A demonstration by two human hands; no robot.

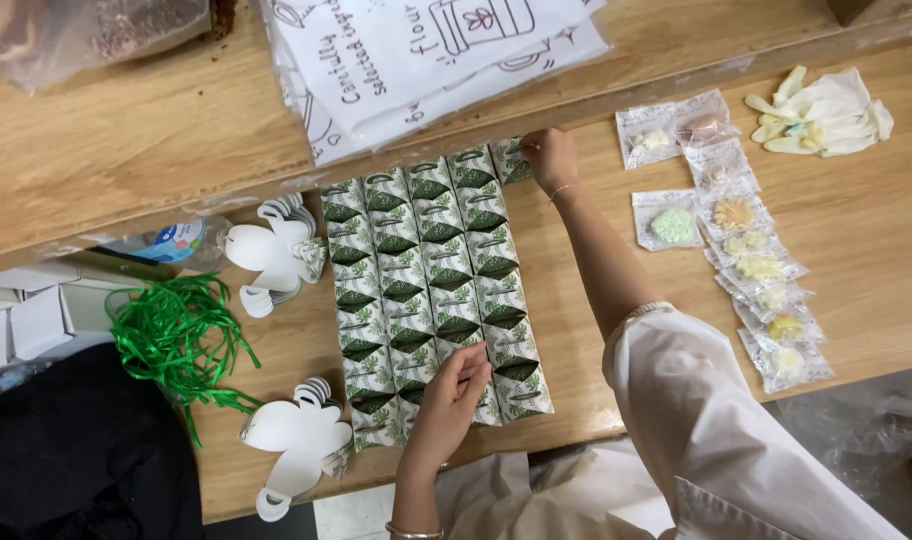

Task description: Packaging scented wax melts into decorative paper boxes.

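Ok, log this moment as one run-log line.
left hand: fingers on near edge of green-and-white packet grid | right hand: touching grid's far corner | right side: row of clear sachets | left side: green ribbon

1. Left hand (446, 400): forearm cut off by bottom edge; its fingers (473, 362) cover part of one green-and-white folded box (431, 285), so the contact there is hidden.
2. Right hand (551, 160): fingertips curled under; grip on the top-row box cannot be told.
3. Printed sheets (426, 60): cut off by top edge.
4. Plastic bottle (166, 243): partly hidden under the shelf edge.
5. Small clear packets (761, 268): contents too small to identify.
6. White boxes (21, 320): cut off at left edge.
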